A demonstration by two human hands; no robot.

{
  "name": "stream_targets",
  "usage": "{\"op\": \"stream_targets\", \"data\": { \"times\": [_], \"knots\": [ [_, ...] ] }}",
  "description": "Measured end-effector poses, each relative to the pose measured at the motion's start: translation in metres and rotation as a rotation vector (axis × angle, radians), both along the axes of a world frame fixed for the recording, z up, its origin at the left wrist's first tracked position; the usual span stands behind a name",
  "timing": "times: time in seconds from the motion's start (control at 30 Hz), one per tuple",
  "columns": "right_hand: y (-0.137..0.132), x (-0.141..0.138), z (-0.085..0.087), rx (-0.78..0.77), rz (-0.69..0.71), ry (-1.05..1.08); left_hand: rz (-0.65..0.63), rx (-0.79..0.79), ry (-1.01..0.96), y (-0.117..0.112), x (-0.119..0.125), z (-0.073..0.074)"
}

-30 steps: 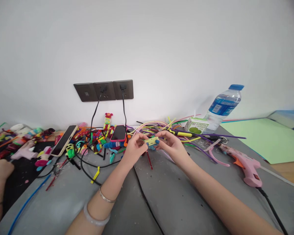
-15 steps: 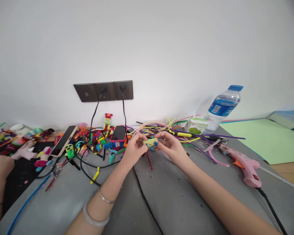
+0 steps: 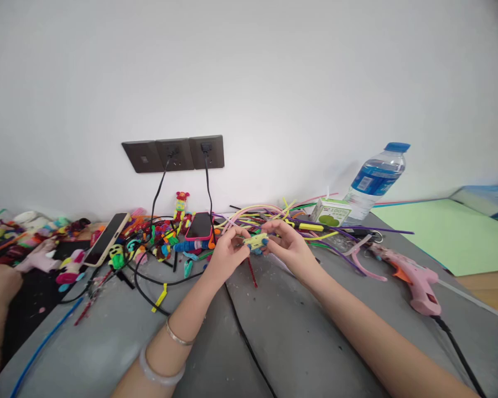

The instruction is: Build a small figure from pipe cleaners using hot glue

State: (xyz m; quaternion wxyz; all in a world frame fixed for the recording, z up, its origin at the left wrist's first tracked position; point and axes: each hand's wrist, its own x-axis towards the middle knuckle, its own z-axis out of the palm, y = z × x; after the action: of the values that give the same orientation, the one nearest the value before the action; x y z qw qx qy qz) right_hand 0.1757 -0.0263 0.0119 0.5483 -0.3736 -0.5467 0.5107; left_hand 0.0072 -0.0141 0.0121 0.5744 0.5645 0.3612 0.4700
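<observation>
Between my two hands is a small pale-yellow pipe-cleaner piece (image 3: pixel 256 241) with blue at its ends, held above the grey table (image 3: pixel 286 337). My left hand (image 3: pixel 229 251) pinches its left end between thumb and fingers. My right hand (image 3: pixel 288 246) grips the right end in the same way. The finer shape of the piece is partly hidden by my fingertips. Just behind my hands lies a loose heap of coloured pipe cleaners (image 3: pixel 257 213). A short dark-red pipe cleaner (image 3: pixel 252 272) rests on the table below the held piece.
A pink glue gun (image 3: pixel 419 281) lies at right, near a green-white drink carton (image 3: pixel 330 211) and tilted water bottle (image 3: pixel 375 179). At left are two phones (image 3: pixel 107 239), pipe-cleaner figures (image 3: pixel 71 270), black cables (image 3: pixel 243 331) and another person's hand (image 3: pixel 0 287). Green paper (image 3: pixel 435 237) lies far right.
The yellow piece has turned slightly between my fingers, its right end tipping a little. Both hands stay in nearly the same place. The whole view has shifted a few pixels.
</observation>
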Motion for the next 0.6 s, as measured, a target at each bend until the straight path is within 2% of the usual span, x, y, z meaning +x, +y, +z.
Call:
{"op": "stream_targets", "data": {
  "times": [0.43, 0.6],
  "knots": [
    [0.0005, 0.0037, 0.0046, -0.169, -0.028, 0.163, -0.024, 0.046, -0.127, -0.0019, -0.0005, 0.0018],
    [0.0002, 0.0043, 0.0054, -0.181, -0.019, 0.204, -0.017, 0.061, -0.142, -0.002, -0.0001, 0.0009]
  ]
}}
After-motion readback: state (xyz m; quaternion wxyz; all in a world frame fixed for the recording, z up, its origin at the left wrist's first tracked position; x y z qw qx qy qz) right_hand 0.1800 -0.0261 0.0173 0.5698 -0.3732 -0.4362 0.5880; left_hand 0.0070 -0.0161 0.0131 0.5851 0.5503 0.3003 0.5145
